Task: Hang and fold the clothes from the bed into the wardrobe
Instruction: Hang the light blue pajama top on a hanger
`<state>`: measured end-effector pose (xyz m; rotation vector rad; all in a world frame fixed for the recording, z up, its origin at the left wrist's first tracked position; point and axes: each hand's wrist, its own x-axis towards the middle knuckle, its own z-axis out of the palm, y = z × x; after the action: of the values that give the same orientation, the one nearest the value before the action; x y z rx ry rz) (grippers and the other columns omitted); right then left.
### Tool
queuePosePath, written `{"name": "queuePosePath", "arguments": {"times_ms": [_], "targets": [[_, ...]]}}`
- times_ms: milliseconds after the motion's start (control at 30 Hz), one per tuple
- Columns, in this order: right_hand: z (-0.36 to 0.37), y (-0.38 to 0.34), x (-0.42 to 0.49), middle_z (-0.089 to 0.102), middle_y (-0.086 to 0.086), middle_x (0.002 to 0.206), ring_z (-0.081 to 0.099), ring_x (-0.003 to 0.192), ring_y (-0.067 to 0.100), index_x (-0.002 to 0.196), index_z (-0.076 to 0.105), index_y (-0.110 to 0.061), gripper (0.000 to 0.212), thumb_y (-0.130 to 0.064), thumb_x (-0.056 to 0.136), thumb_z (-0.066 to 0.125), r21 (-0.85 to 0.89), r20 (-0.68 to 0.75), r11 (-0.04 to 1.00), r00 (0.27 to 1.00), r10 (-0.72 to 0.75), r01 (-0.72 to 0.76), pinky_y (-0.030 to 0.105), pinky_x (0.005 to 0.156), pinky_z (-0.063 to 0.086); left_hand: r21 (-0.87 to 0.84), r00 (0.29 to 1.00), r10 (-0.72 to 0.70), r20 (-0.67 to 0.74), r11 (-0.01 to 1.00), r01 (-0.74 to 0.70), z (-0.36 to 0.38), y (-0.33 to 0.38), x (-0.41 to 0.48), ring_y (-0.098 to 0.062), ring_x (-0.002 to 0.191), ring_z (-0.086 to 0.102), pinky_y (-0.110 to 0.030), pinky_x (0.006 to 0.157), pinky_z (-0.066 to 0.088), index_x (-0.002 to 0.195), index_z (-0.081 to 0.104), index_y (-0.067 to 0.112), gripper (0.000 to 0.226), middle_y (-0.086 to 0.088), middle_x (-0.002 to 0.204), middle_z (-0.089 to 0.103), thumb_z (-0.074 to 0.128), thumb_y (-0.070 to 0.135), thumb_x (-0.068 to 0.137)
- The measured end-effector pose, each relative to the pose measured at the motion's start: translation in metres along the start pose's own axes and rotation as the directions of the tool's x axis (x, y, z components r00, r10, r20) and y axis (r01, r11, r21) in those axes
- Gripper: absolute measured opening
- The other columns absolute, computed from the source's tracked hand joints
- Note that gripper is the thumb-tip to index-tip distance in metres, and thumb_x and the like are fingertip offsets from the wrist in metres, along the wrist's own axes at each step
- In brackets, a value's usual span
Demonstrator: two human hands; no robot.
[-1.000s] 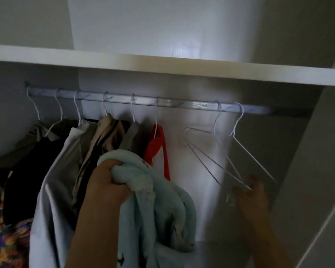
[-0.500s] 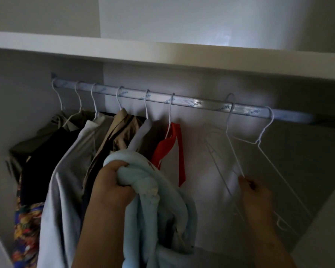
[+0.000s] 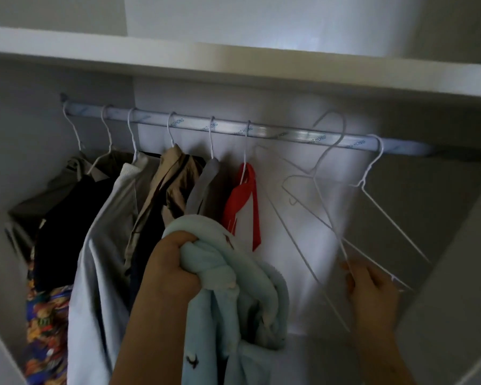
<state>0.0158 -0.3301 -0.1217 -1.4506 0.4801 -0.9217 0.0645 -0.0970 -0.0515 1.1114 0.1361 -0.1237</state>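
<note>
This is the inside of a white-panelled built-in wardrobe (image 3: 275,107) in a home. A flat white shelf (image 3: 233,65) spans the top. Beneath it, a pale metal hanging rail (image 3: 289,133) carries thin white wire hangers (image 3: 362,184). A tan shirt (image 3: 175,184), a red garment (image 3: 242,201), a pale grey top (image 3: 103,259) and a black garment (image 3: 67,218) hang side by side at the left.
</note>
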Motion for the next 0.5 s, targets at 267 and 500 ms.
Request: {"name": "queuePosePath", "arguments": {"times_ms": [267,500], "targets": [[-0.014,0.018,-0.07,0.047,-0.008,0.039,0.039,0.039,0.0,0.054,0.064,-0.026,0.035,-0.019,0.088,0.059,-0.057,-0.072,0.998,0.997,-0.037,0.033,0.012,0.042,0.032,-0.164,0.98,-0.18,0.08,0.968,0.191,-0.049,0.008,-0.019,-0.016,0.048,0.061,-0.023,0.045,0.05,0.081,0.059,0.006,0.026,-0.004,0.046,0.062,0.039,0.013,0.096],[-0.069,0.018,-0.122,0.038,-0.008,0.04,0.032,0.045,0.0,0.048,0.057,-0.019,0.044,-0.017,0.092,0.056,-0.032,-0.281,0.997,0.957,-0.07,0.063,0.018,0.045,0.027,-0.039,0.913,-0.267,0.309,0.955,0.293,-0.036,-0.015,-0.047,-0.009,0.038,0.06,-0.016,0.033,0.045,0.068,0.066,0.006,0.047,-0.002,0.045,0.062,0.032,0.014,0.099]]}}
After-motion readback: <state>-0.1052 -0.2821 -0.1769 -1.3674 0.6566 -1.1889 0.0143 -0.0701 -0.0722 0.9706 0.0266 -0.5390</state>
